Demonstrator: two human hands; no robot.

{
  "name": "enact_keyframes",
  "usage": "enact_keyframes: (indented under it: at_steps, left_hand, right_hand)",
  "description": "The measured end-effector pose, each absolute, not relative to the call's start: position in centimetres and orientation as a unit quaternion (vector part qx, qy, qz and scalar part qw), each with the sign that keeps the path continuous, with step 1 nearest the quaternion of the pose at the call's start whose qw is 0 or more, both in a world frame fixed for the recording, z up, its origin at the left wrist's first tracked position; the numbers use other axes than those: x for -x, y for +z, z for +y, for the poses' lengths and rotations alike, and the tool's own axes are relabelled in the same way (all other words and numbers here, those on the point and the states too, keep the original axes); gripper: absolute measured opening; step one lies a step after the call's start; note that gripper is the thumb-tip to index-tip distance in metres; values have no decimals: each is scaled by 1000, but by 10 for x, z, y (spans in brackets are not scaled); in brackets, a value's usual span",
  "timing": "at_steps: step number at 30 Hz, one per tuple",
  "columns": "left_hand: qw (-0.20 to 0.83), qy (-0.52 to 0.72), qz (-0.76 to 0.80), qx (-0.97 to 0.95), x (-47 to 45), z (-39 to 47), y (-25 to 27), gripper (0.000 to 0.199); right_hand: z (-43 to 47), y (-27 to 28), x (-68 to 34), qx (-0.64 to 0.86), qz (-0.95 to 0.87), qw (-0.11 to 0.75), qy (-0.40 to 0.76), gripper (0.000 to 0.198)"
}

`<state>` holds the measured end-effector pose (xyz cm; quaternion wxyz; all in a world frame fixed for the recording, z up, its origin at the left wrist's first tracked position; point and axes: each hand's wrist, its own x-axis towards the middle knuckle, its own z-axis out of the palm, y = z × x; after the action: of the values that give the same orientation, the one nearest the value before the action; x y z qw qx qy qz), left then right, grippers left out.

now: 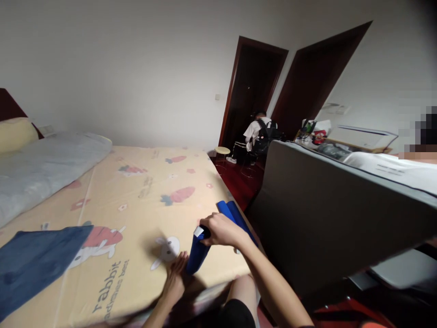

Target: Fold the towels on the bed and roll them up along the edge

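My right hand [221, 230] is closed round the upper end of a blue rolled cloth [197, 257] with a white tag on it. The roll stands tilted, its lower end at the bed. My left hand [175, 275] lies beside that lower end, palm down, fingers stretched out on the patterned sheet [136, 255]. Just beyond my right hand, two more blue rolls [226, 209] lie side by side near the bed's edge, partly hidden by my hand and forearm. A dark blue cloth [37, 259] is spread flat on the sheet at the left.
A grey bundled quilt [54, 159] and a yellow pillow [17, 134] are at the far left. A dark grey panel [327, 218] rises right of the bed. Near a dark doorway, a person with a backpack [266, 136] sits by a stool [222, 150]. Another person is at the right edge.
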<state>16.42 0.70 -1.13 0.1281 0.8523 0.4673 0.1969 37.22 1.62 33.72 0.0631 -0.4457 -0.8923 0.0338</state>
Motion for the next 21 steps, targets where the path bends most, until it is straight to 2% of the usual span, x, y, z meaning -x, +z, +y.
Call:
enact_keyframes:
  at_steps: [6, 10, 13, 17, 21]
  left_hand:
    - [111, 139, 492, -852, -168, 5, -14, 70]
    - [105, 165, 477, -857, -167, 5, -12, 62]
    - [104, 173, 475, -856, -166, 7, -12, 57]
    - [108, 181, 474, -855, -167, 7, -12, 57]
    - [116, 187, 473, -853, -167, 6, -10, 53]
  right_hand:
    - [7, 351, -421, 544, -837, 60, 9, 18]
    - [12, 330, -447, 600, -800, -1, 10, 21]
    - [23, 331, -464, 649, -760, -12, -20, 22]
    - [44, 363, -492, 698, -712, 22, -77, 26]
    - [62, 373, -525, 747, -634, 113, -168, 29]
